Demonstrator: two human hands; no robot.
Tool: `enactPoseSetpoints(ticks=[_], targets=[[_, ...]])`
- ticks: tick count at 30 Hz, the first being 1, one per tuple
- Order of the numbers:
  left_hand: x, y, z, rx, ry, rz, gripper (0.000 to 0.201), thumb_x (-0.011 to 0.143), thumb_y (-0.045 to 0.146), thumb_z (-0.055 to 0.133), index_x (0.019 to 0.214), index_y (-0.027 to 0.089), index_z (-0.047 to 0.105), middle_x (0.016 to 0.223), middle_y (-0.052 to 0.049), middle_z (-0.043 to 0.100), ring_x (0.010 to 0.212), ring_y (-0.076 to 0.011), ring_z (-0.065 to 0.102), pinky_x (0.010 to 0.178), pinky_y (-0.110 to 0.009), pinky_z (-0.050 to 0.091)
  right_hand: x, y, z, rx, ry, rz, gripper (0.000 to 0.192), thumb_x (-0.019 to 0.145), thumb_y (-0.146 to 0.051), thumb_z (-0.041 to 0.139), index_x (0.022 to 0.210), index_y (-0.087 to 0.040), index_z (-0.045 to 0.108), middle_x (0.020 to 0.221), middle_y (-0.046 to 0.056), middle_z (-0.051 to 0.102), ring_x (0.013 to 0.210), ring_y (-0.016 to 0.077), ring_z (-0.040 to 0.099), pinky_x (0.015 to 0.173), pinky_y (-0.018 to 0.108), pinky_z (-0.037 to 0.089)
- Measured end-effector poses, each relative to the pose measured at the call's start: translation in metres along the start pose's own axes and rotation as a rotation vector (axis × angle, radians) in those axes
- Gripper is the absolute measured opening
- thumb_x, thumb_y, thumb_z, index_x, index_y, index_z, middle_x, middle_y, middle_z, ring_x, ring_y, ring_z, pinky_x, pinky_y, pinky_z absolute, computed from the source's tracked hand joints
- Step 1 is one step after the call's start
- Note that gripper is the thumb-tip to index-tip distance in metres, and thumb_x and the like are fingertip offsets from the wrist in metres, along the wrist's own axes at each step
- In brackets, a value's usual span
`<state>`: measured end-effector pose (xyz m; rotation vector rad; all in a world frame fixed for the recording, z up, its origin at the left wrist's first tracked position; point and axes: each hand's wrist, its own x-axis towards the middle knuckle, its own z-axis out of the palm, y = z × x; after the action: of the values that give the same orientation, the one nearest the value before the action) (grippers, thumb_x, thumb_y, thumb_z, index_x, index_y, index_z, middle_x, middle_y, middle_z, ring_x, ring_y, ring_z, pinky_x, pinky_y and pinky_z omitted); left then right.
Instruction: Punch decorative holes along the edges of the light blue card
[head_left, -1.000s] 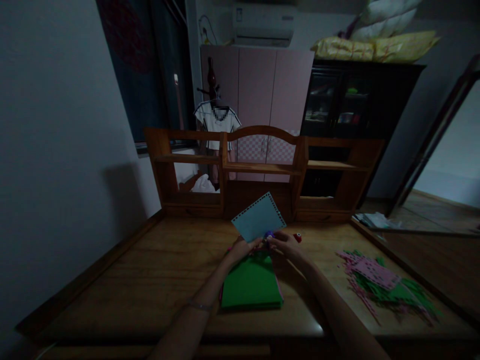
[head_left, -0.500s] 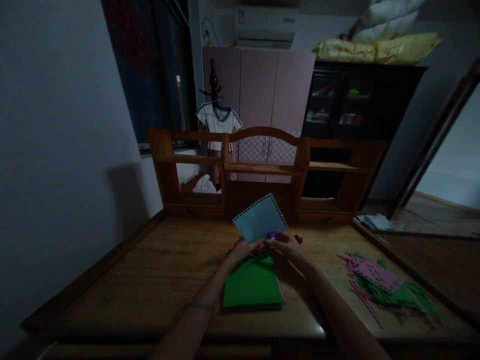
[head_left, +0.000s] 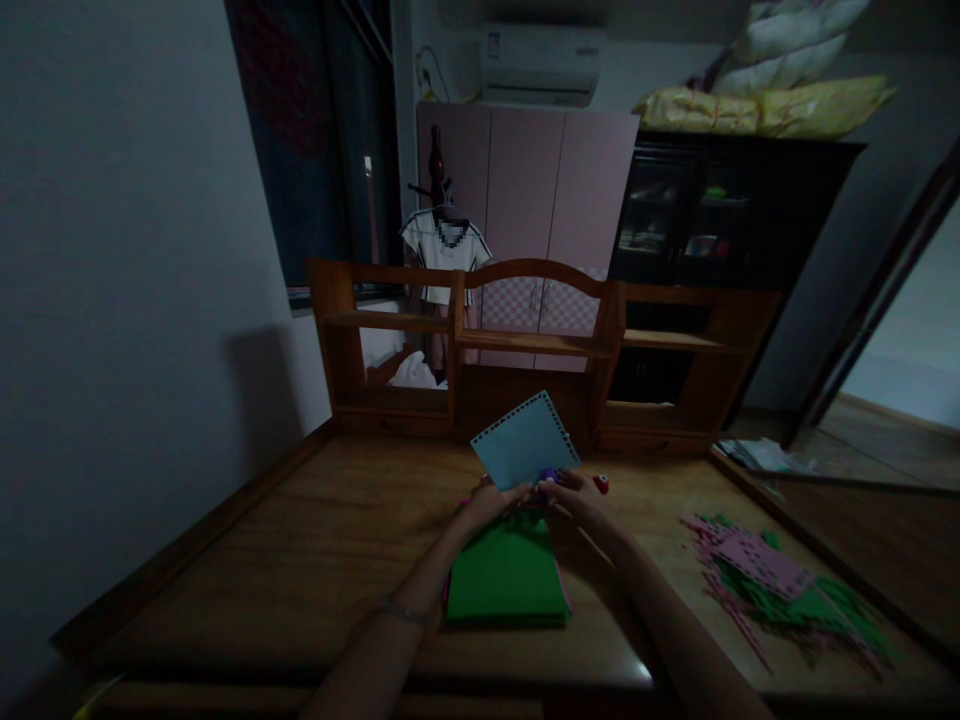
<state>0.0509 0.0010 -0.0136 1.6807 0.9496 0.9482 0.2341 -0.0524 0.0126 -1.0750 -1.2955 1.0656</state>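
Note:
A light blue sheet of paper (head_left: 523, 440) is held tilted up, with rows of small holes along its two upper edges. My left hand (head_left: 491, 500) is closed on the lower edge of the sheet. Close beside it, my right hand (head_left: 579, 497) has its fingers closed around a small purple paper punch (head_left: 550, 478) at the sheet's lower right edge. The fingers partly hide the punch. Below both hands lies a stack of green paper (head_left: 508, 580), with pink showing at its sides.
Cut pink and green paper scraps (head_left: 772, 575) are heaped at the table's right. A small red object (head_left: 601, 484) sits just beyond my right hand. A wooden shelf unit (head_left: 531, 345) stands along the back of the wooden table (head_left: 300, 540); a wall rises at left.
The camera view has shifted slightly. My right hand and the punch have moved a little relative to the sheet; both hands keep their hold.

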Motion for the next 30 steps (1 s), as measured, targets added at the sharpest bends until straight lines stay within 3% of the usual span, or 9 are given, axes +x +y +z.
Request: enactPoseSetpoints(ticks=[7,14,25,30], targets=[[0.0002,0.0010,0.0000,-0.005,-0.027,-0.013,0.049,0.071,0.052,0.063,0.098,0.010,0.065,0.082,-0.007,0.067,0.060,-0.0151,0.056,0.059,-0.026,0.045,-0.0015,0.0007,0.0017,-0.015,0.013,-0.014,0.040,0.061,-0.051,0.077,0.078,-0.018,0.065,0.080,0.005,0.066,0.074,0.0196,0.060,0.068,0.029,0.045],[-0.0004,-0.0007,-0.0024,-0.021,-0.003,0.015,0.052,0.069,0.048,0.067,0.109,0.014,0.065,0.106,-0.010,0.067,0.097,-0.0244,0.061,0.087,-0.034,0.048,-0.0031,-0.0022,0.0027,-0.005,0.006,0.024,0.043,0.060,-0.054,0.077,0.079,-0.017,0.066,0.082,0.006,0.066,0.075,0.0201,0.061,0.068,0.029,0.045],[-0.0037,0.0053,-0.0031,-0.049,-0.057,-0.023,0.050,0.071,0.048,0.067,0.108,0.015,0.067,0.105,-0.009,0.068,0.097,-0.0262,0.062,0.086,-0.036,0.050,-0.0052,0.0002,0.0025,0.009,-0.028,-0.020,0.039,0.066,-0.052,0.074,0.080,-0.016,0.067,0.081,0.007,0.067,0.076,0.0206,0.061,0.070,0.031,0.045],[-0.0049,0.0087,-0.0025,-0.050,-0.051,-0.035,0.050,0.071,0.047,0.067,0.109,0.015,0.067,0.105,-0.009,0.068,0.095,-0.0257,0.063,0.084,-0.036,0.050,-0.0051,-0.0002,0.0022,-0.007,0.017,-0.009,0.040,0.063,-0.053,0.075,0.079,-0.017,0.067,0.081,0.006,0.067,0.075,0.0204,0.060,0.069,0.031,0.045]])
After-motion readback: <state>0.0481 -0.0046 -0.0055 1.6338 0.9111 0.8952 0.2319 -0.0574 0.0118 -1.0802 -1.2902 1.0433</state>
